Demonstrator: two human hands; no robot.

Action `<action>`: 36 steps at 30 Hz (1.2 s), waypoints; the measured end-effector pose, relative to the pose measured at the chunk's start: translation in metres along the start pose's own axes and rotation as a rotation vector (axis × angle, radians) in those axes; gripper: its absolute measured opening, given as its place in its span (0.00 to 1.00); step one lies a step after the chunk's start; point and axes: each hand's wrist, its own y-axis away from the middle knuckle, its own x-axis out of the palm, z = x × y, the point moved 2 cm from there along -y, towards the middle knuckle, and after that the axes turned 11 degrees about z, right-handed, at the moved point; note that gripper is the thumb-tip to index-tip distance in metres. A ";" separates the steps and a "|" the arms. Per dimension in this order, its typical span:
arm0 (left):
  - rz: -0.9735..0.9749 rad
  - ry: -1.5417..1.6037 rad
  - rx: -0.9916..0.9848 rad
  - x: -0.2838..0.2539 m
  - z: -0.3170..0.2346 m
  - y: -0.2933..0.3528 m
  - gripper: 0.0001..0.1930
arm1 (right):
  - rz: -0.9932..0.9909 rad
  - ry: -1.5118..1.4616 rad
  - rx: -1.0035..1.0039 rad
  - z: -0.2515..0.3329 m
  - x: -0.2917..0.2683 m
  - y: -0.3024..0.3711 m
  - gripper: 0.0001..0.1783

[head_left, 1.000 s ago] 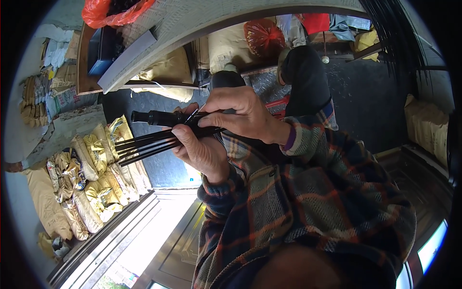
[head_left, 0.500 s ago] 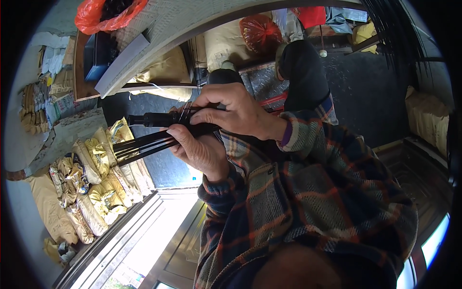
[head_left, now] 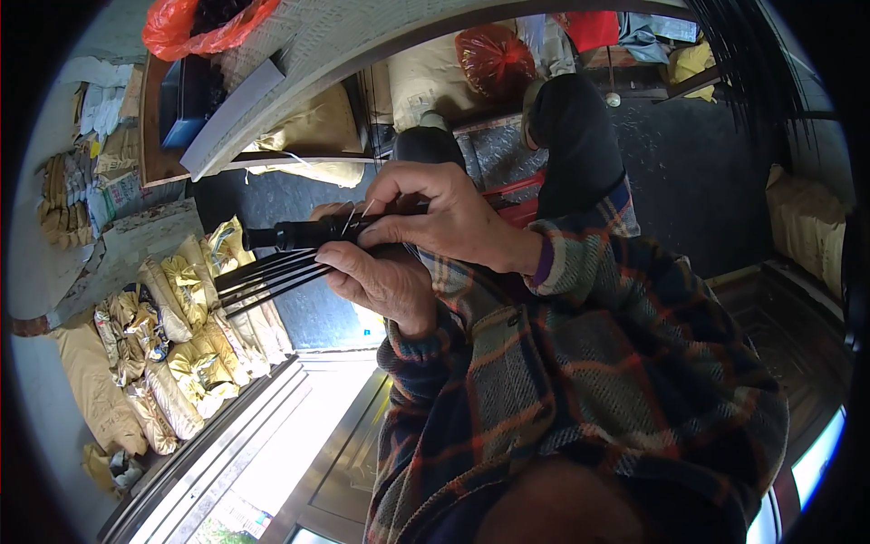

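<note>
Black rod lies level — tip pointing left.

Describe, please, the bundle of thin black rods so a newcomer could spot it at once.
Start at the plaid sleeves in the middle. Both hands meet above them, and the black rods fan leftward from the left hand, below a thicker black tube. They alone are thin and splayed.

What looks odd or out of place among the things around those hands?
Nothing looks damaged or spilled. The left hand and right hand hold a black tube with thin black rods fanning out unevenly beside the gold packets.
</note>
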 end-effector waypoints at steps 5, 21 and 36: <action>0.005 0.058 0.022 0.008 0.001 -0.001 0.24 | 0.004 0.018 0.022 0.005 -0.005 -0.001 0.09; 0.130 -0.317 0.077 -0.001 -0.005 -0.007 0.31 | -0.001 0.220 -0.067 0.011 0.007 0.010 0.13; 0.304 -0.125 0.166 0.004 -0.007 -0.007 0.32 | 0.232 -0.390 0.361 -0.003 -0.012 -0.003 0.24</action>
